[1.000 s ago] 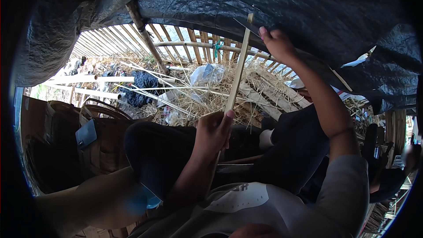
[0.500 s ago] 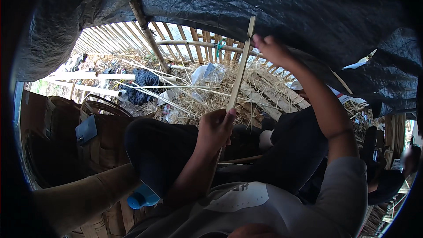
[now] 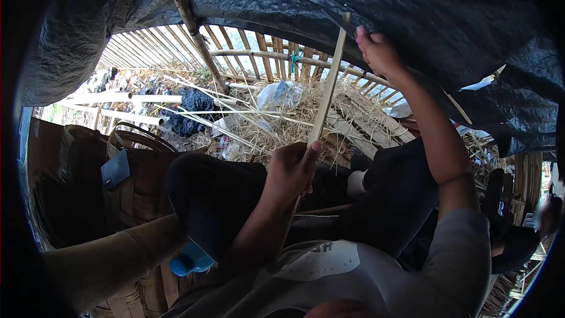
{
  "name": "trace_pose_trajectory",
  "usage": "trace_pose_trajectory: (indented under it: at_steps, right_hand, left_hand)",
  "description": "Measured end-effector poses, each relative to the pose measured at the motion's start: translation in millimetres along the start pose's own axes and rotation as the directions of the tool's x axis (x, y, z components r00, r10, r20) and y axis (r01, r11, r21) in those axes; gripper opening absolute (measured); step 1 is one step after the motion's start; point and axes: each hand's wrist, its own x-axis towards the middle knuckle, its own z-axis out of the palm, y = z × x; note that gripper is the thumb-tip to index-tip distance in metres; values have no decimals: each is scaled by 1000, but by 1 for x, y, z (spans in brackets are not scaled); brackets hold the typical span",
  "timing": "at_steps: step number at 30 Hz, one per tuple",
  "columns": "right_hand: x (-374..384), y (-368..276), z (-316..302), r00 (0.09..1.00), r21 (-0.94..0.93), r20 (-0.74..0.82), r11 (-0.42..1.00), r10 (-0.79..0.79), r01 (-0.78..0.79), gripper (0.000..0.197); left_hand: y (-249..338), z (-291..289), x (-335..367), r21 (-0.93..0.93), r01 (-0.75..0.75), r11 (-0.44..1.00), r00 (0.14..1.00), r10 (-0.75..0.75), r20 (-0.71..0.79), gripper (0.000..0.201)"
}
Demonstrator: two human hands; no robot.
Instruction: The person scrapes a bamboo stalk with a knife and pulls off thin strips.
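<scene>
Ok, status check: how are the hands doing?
Left hand grips pale strip. Right hand holds thin blade near strip's upper end. Straw heap behind, not in the way.

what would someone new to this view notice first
Probably the long, flat, pale bamboo strip slanting up mid-picture, gripped by the bare left hand. Near its top, the bare right hand holds a thin dark blade. Beyond lies a bright heap of straw-coloured shavings, with glossy black plastic sheeting across the picture's top.
</scene>
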Motion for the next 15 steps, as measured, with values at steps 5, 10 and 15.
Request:
trace_pose_trajectory:
  at_steps: [5, 10, 15]
  right_hand:
    - [-5, 0, 2, 916, -229, 388, 973, 99, -8, 49]
    - [-22, 0, 5, 905, -44, 395, 988, 155, -150, 46]
    - [-10, -11, -19, 963, 224, 266, 970, 35, -97, 44]
  left_hand:
    - [-11, -1, 1, 41, -8, 999, 1000, 9, -17, 42]
    - [2, 0, 1, 22, -34, 999, 999, 34, -38, 42]
    - [-7, -6, 6, -5, -50, 999, 998, 50, -27, 43]
